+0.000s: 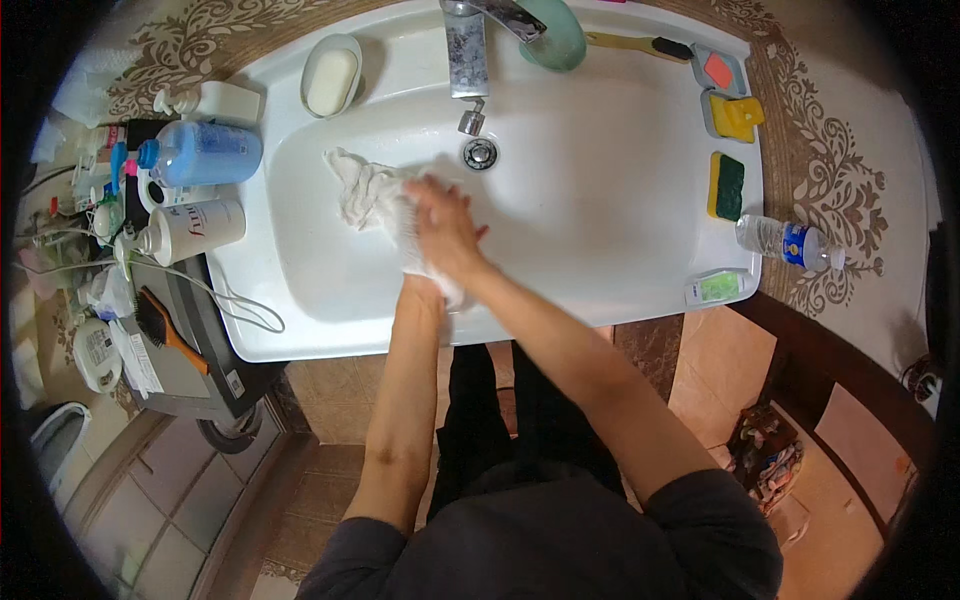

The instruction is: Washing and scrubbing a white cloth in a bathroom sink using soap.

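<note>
A crumpled white cloth point(367, 191) hangs over my left hand above the left half of the white washbasin point(600, 187). The cloth covers most of that hand; only the wrist comes out below it, so I cannot tell how its fingers lie. Across the top, my right hand point(446, 232) grips the cloth, its fingers blurred. A few fingertips show at its right side, and whose they are is unclear. Just beyond both hands are the metal drain point(480, 154) and the chrome faucet point(469, 60).
Left stand a blue liquid bottle point(210, 154), a white pump bottle point(199, 229) and a looped cable point(255, 311). A soap bar point(332, 81) sits in its dish behind. Along the right rim are a brush point(637, 45), a sponge point(726, 186) and a plastic water bottle point(787, 241).
</note>
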Demonstrator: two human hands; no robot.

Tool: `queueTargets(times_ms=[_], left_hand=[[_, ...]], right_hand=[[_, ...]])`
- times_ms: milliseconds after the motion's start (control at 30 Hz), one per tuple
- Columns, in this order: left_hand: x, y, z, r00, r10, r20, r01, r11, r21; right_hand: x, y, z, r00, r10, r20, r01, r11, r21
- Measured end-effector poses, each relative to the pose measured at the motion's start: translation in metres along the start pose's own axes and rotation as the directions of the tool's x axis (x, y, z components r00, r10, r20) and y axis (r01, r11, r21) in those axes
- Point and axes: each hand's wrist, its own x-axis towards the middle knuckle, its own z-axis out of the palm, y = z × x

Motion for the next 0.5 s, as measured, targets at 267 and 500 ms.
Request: queueTargets(times_ms=[267,500], left_hand=[[-0.008,-0.01,0.013,0.966,-0.171,-0.193,0.171,0.985,-0.017],[0.004,-0.004,-0.015,0.983,-0.058,0.172,0.116,0.93,-0.35]], right_hand=[[0.06,0.072,-0.044,0.926,0.208,0.314,-0.368,0.686,0.628],[-0.003,0.004,-0.065,0.988,-0.105,0.112,0.074,0.967,0.246]])
